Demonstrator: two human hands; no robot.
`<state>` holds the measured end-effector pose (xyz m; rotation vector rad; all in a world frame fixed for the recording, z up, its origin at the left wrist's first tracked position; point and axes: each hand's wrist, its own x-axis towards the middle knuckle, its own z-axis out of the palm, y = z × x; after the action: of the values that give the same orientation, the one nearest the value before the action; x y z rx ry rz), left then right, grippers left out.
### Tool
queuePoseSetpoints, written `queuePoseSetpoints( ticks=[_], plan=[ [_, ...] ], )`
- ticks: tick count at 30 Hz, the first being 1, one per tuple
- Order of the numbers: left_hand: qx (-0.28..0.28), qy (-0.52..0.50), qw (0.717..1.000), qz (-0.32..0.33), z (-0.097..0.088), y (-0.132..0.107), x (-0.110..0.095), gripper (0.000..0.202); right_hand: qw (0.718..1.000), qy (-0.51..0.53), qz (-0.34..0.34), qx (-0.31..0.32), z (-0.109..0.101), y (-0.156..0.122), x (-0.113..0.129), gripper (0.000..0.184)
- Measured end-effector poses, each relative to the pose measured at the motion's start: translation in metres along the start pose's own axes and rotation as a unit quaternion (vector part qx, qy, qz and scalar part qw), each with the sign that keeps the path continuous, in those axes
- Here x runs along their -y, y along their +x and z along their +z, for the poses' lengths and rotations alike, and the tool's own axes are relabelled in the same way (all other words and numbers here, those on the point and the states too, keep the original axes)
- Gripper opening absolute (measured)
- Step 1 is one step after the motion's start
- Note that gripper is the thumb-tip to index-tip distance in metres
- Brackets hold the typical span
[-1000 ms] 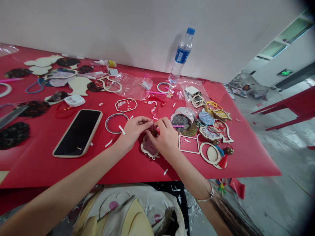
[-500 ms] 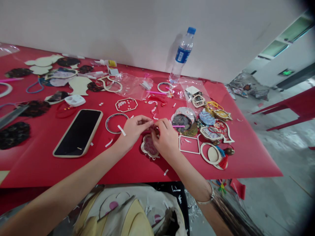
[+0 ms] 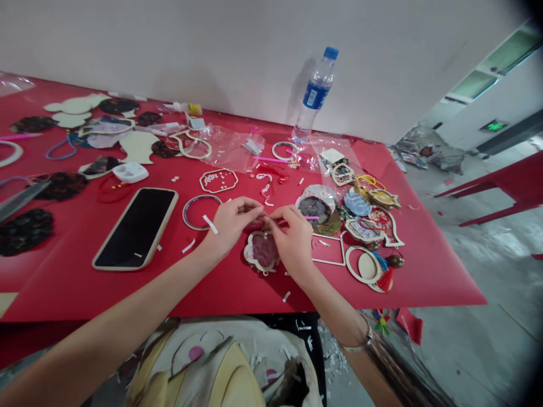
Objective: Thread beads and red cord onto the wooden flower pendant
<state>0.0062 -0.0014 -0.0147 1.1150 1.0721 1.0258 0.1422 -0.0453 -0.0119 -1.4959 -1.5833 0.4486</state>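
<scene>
My left hand (image 3: 233, 222) and my right hand (image 3: 294, 232) meet fingertip to fingertip over the red table, both pinched closed. Between them is something small and brownish, too little to name, partly covered by the fingers. Just below the fingertips lies a scalloped, flower-shaped pendant (image 3: 263, 254) with a pale frame and a marbled reddish-grey middle. A round hoop (image 3: 185, 213) lies to the left of my left hand, with a white paper strip (image 3: 210, 224) against the wrist side. Beside my right hand is a pale rectangular frame (image 3: 328, 263), partly hidden by it.
A phone (image 3: 134, 229) lies at left, and a water bottle (image 3: 314, 96) stands by the wall. Ornaments with tassels (image 3: 385, 280) and a fish-shaped frame (image 3: 392, 229) crowd the right. Clear plastic bags (image 3: 231, 150), a white bead tray (image 3: 130, 173) and dark lacy pieces (image 3: 25, 232) lie around.
My right hand has shifted slightly right and its fingers have straightened, uncovering more of the flower-shaped pendant. My left hand has barely moved.
</scene>
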Motion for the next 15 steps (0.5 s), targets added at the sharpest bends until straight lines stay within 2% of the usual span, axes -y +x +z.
queuePoseSetpoints(
  ticks=[8, 12, 15],
  plan=[
    [0.005, 0.024, 0.999, 0.025, -0.0011, 0.0017, 0.0017, 0.026, 0.982, 0.143, 0.123, 0.009, 0.0013, 0.0066, -0.0032, 0.008],
    [-0.001, 0.031, 0.999, 0.031, -0.0007, 0.0020, 0.0021, 0.024, 0.976, 0.168, 0.140, 0.019, 0.0011, 0.0070, -0.0030, 0.009],
    [0.003, 0.020, 0.999, 0.026, -0.0002, 0.0021, 0.0020, 0.024, 0.981, 0.144, 0.128, 0.018, 0.0008, 0.0065, -0.0043, 0.008]
  ],
)
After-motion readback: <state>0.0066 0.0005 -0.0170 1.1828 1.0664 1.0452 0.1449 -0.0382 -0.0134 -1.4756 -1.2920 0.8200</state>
